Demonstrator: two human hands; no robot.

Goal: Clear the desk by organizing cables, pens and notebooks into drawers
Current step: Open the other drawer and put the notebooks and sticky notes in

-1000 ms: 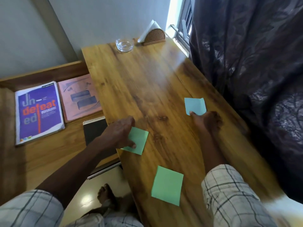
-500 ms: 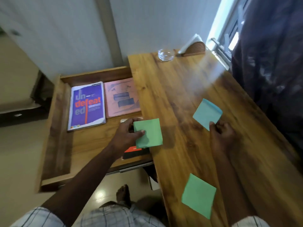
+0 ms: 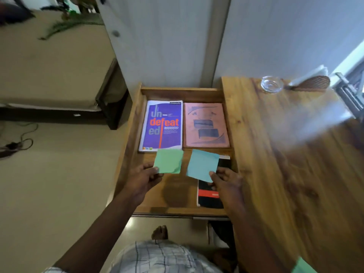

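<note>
Moved from desk [image 3: 285, 154] to over mid-frame drawer [image 3: 126, 154]: left hand [image 3: 141, 178] pinches green note [image 3: 169, 161] square-on, right hand [image 3: 226, 180] pinches blue note [image 3: 202, 165] tilted.

Up ahead of you, a glass bowl [image 3: 271, 87] sits just beside a woven napkin holder [image 3: 313, 84], low bed [image 3: 49, 79] off your left.

Pale panelled wall [image 3: 167, 46] behind; beige floor [image 3: 49, 184]; low bed [image 3: 49, 75] at left; bright window [image 3: 354, 58] far right.
</note>
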